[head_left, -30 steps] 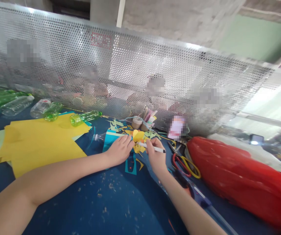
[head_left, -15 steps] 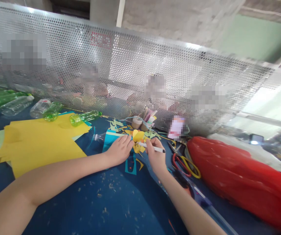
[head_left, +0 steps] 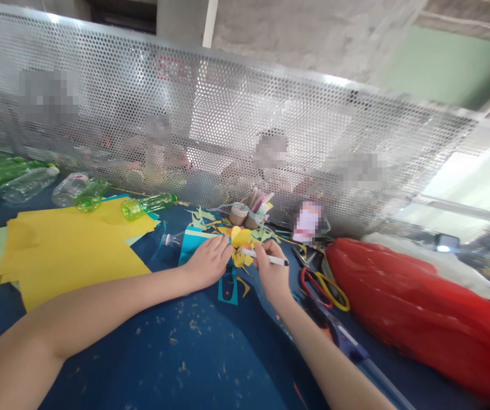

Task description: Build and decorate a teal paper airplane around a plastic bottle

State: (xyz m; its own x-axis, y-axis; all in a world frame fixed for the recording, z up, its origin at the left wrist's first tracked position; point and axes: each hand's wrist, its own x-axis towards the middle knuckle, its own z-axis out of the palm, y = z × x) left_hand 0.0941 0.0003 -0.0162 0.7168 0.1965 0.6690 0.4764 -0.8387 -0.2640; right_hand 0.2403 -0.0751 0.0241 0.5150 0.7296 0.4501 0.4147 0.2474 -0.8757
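Note:
My left hand point(head_left: 211, 260) is curled over a plastic bottle point(head_left: 194, 245) lying on its side, wrapped in blue paper, its clear neck to the left. At the bottle's right end sits a yellow paper cutout point(head_left: 240, 234) with rounded petal-like parts and dark lines. In my right hand point(head_left: 274, 270) is a white marker point(head_left: 276, 260), pinched between thumb and fingers, its tip at the yellow cutout. Just below lies a blue paper scrap point(head_left: 228, 291) with a piece cut out of it.
Yellow paper sheets point(head_left: 74, 245) and a green bottle point(head_left: 148, 206) lie left. Scissors point(head_left: 317, 287), a blue tool with a translucent stick point(head_left: 356, 347) and a red plastic bag point(head_left: 416, 307) lie right. Behind stand small cups point(head_left: 239, 213) and a perforated metal screen point(head_left: 228, 114), with people beyond.
Both hands, the bottle and the yellow cutout keep nearly the same place. The marker shifts very slightly at the cutout. People behind the screen move a little.

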